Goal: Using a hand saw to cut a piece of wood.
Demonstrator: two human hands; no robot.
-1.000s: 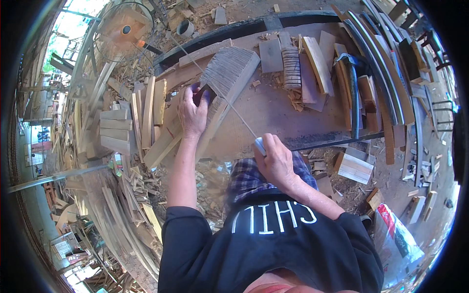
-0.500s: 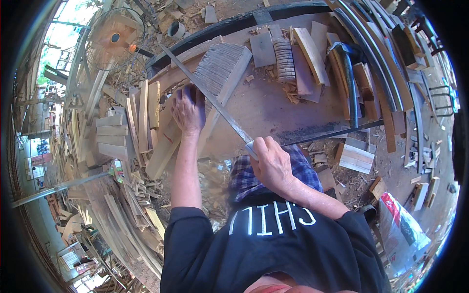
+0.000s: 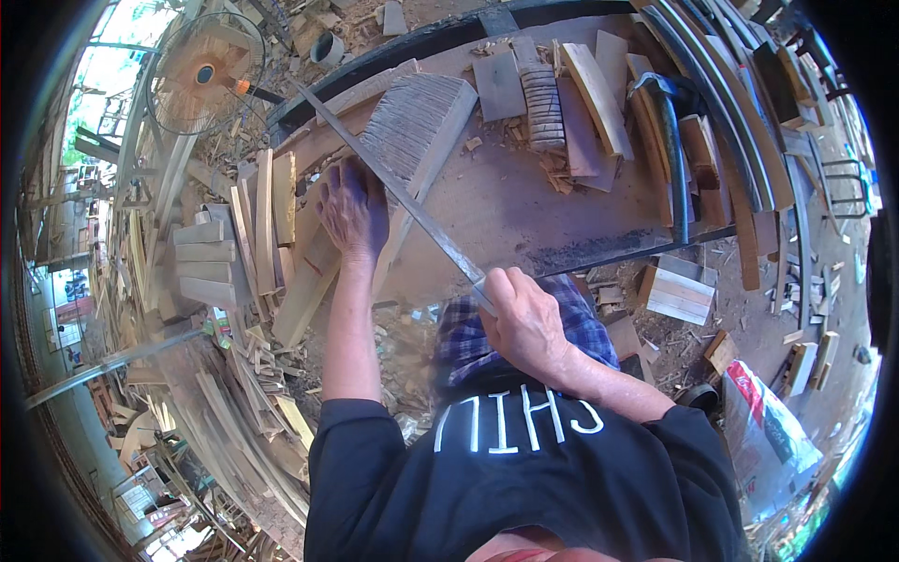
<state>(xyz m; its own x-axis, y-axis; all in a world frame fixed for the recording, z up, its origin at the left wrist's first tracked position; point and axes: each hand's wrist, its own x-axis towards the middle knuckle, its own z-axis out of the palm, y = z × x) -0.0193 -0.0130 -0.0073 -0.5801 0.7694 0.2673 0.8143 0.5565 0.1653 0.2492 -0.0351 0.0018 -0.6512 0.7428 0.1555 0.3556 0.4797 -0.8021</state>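
My right hand (image 3: 526,317) is closed round the pale grip of a long, narrow metal blade (image 3: 412,208), in front of my lap. The blade slants away to the left, passing over the bench beside my left hand; I cannot tell whether its edge is toothed. My left hand (image 3: 353,211) bears down with bent fingers on a wooden board (image 3: 309,298), left of the blade. The fingertips and the contact with the blade are partly hidden. Just beyond lies a thick wooden block (image 3: 412,117) with many parallel grooves across its top.
Offcuts, a grooved wood strip (image 3: 543,108) and a blue-handled hammer (image 3: 672,159) lie on the bench (image 3: 506,211). Long curved strips (image 3: 726,103) line its right side. A caged fan (image 3: 204,75) stands at the far left. Wood scraps and a plastic bag (image 3: 770,436) are on the floor.
The whole view has shifted slightly, so the bench and fan sit a little farther left. My right hand and the blade's grip have come slightly toward me. Both hands keep their hold.
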